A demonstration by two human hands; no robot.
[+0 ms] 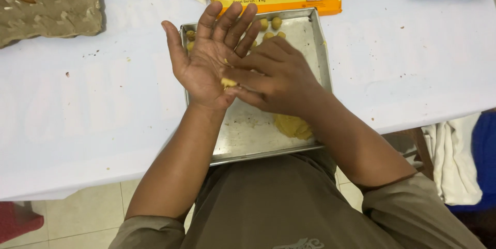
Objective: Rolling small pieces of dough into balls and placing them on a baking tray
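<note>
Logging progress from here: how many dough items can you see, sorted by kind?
Rolled dough balls on the metal tray: 6 showing, first at; the hands may hide more
Dough piece between left hand and right hand: 1
Unrolled dough lump on tray: 1
Total: 8

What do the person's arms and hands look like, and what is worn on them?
Both hands, left hand and right hand, are bare: no gloves, rings, watch or bracelets visible. The forearms are uncovered too. Short olive-brown sleeves end near the elbows, part of a shirt of the same colour with a small pale print at the chest.
</note>
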